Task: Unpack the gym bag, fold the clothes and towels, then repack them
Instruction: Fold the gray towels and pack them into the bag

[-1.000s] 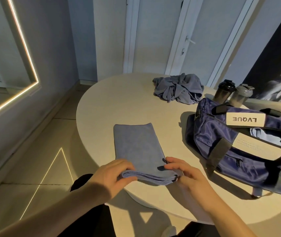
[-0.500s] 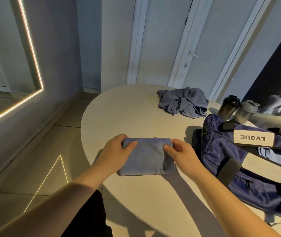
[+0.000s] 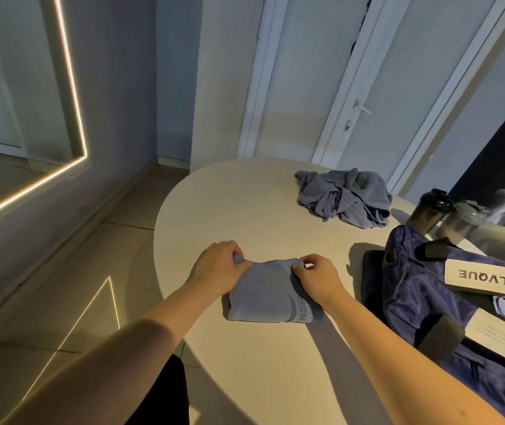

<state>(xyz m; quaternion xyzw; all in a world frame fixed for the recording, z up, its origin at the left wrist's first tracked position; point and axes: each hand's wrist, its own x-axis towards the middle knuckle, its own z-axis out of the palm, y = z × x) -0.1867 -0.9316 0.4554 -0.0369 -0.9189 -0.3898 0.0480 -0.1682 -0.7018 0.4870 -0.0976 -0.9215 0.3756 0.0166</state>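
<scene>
A blue-grey towel (image 3: 263,296) lies folded into a small rectangle on the round beige table (image 3: 245,210), with pale lettering showing at its near right corner. My left hand (image 3: 219,265) pinches its far left corner and my right hand (image 3: 314,276) pinches its far right corner. The purple gym bag (image 3: 423,305) stands open to the right, a label reading LVQUE on its strap. A crumpled blue-grey garment (image 3: 343,197) lies in a heap at the table's far side.
Two shaker bottles (image 3: 429,210) stand behind the bag near the wall. A lit mirror frame (image 3: 73,111) hangs on the left wall. Tiled floor (image 3: 61,271) lies beyond the table's left edge, and doors stand behind the table.
The long towel has been folded away from me into a small rectangle. Both hands carried its near edge to the far edge and now pinch the far corners.
</scene>
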